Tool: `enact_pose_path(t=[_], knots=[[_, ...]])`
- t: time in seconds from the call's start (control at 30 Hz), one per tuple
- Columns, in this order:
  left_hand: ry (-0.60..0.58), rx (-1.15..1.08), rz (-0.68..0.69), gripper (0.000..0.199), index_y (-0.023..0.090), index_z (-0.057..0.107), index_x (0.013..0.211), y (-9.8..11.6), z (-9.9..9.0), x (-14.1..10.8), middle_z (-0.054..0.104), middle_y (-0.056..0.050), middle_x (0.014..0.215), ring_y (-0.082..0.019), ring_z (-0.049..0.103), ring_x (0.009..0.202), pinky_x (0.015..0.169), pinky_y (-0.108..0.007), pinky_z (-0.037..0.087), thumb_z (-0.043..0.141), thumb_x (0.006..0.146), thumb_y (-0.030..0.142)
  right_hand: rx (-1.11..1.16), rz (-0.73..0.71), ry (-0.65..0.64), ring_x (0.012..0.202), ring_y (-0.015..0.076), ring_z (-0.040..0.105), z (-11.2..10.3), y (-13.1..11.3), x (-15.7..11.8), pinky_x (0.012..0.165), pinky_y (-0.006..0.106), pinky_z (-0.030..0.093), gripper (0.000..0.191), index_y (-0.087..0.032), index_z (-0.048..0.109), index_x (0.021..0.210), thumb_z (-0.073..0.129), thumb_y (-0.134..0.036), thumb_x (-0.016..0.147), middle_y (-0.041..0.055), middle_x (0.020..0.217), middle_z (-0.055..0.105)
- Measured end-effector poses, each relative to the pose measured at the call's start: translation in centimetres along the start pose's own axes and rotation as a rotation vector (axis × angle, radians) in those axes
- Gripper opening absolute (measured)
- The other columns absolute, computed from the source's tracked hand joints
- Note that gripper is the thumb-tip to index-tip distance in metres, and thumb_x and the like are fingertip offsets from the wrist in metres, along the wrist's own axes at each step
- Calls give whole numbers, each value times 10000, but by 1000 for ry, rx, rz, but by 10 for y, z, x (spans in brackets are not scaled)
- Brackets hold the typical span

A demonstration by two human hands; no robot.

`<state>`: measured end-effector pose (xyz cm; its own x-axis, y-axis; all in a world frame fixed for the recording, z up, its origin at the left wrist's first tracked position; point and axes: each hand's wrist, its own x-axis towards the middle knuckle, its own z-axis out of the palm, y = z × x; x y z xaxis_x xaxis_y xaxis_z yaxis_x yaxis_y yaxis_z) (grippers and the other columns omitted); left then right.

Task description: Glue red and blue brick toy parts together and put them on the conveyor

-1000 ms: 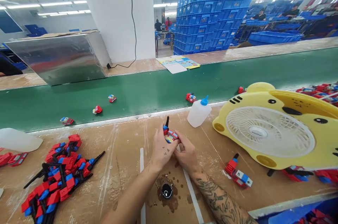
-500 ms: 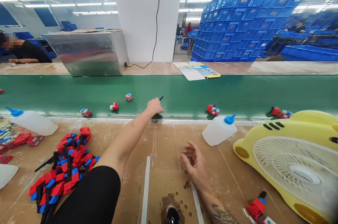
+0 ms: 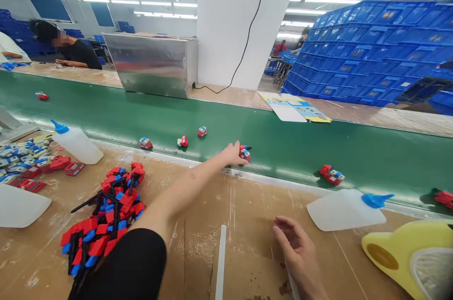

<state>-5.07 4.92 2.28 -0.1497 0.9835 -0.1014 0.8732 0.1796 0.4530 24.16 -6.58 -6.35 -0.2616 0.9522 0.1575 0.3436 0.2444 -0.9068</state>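
Observation:
My left hand (image 3: 232, 154) reaches out over the green conveyor belt (image 3: 283, 137). Its thumb and fingers are spread beside a small red, white and blue toy vehicle (image 3: 245, 153) with a black part sticking out; the toy sits at the belt's near side, partly hidden by the hand. Loosely curled above the cardboard-covered table, my right hand (image 3: 295, 250) has its thumb apart from the fingers and nothing visible in it. A pile of red and blue toy parts with black pieces (image 3: 106, 215) lies beside my left forearm.
More toy vehicles ride the belt, one (image 3: 331, 175) to the right. White squeeze bottles with blue caps (image 3: 345, 210) lie along the table edge. A yellow fan (image 3: 392, 253) is at right. Beyond the belt are a metal box (image 3: 155, 66), stacked blue crates (image 3: 364, 50) and a co-worker (image 3: 76, 52).
The view has turned left. My left hand has opened, and the toy vehicle, mostly hidden before, now shows on the belt beside its fingers. My right hand keeps its loose curl.

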Motion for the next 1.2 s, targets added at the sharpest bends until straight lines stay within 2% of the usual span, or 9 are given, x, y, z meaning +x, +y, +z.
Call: enact_pose_path(t=[0.17,0.3,0.47,0.6,0.7,0.83,1.0,1.1,1.2], knots=[[-22,94,65,175,124,658,778,-55,-52,-99,698,-154,991,-299,642,1050,965,-363,435,755,674,226,-85,-259,-112,805,223,621,29,-55,59,747,370,511,224,-224,620,1034,591,-398,897,76,952,669],[-101,179,46,368,204,421,410,-95,-61,-204,586,-77,519,-300,657,680,771,-422,488,728,598,129,-250,-511,-294,885,228,623,90,-97,145,744,340,505,167,-200,617,1028,560,-255,881,81,1009,670],[-101,478,64,135,172,611,652,-127,-21,-275,653,-124,700,-306,636,736,738,-404,443,669,612,57,-786,-653,-434,1136,243,554,182,-120,247,970,346,455,471,-148,499,1348,485,-84,881,147,1299,566],[-152,553,143,310,182,633,962,-129,1,-286,661,-123,934,-268,620,818,744,-355,434,623,667,87,-867,-620,-460,1244,316,480,233,-121,289,932,394,464,595,-200,494,1362,572,-22,800,176,1474,410],[-167,401,215,328,232,594,978,-122,12,-288,617,-48,926,-179,565,690,634,-274,396,582,689,78,-877,-582,-486,1106,287,585,248,-118,300,854,355,477,428,-162,582,1216,575,-32,809,199,1314,544],[-21,115,308,141,230,575,906,-112,20,-286,564,-24,890,-143,541,679,602,-242,378,538,798,147,-830,-554,-432,945,252,646,224,-110,286,785,323,457,267,-145,593,1107,614,-156,841,172,1110,643],[88,-391,288,190,195,635,926,-91,13,-272,616,-44,856,-164,586,799,730,-264,453,473,938,295,-679,-473,-329,788,195,626,135,-84,219,700,295,457,273,-181,559,955,620,-429,856,82,926,690],[162,-714,143,259,176,656,934,-76,21,-257,623,-29,767,-162,590,729,659,-262,463,543,910,408,-76,-329,-280,747,155,621,83,-70,167,608,256,449,315,-202,490,816,696,-436,780,85,1023,695],[161,-1102,-111,348,174,622,956,-58,38,-244,607,-7,695,-149,597,623,500,-214,414,596,856,507,680,-5,-213,659,110,623,48,-62,120,426,168,338,368,-219,458,813,784,-344,695,44,1056,694]])
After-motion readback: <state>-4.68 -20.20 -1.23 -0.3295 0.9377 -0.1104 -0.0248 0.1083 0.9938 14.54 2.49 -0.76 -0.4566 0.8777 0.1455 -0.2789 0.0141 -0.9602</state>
